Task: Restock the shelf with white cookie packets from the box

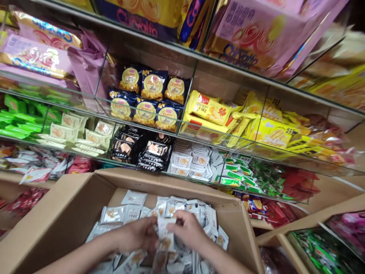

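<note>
A cardboard box (225, 209) stands open below me, with a heap of small white snack packets (112, 215) inside. My right hand (189, 230) pinches the right side of a white snack packet (165, 228) above the heap. On its left side, my left hand (138, 234) curls its fingers against the same packet. Blur hides exactly where the left fingertips lie and whether further packets are held along with it.
Glass-fronted shelves rise behind the box. Similar white packets (182, 161) fill one compartment, between black packets (154, 152) and green-and-white packets (236, 171). Blue cookie bags (146, 112) and yellow packets (208, 110) sit one shelf up. A wooden bin (285, 247) is at right.
</note>
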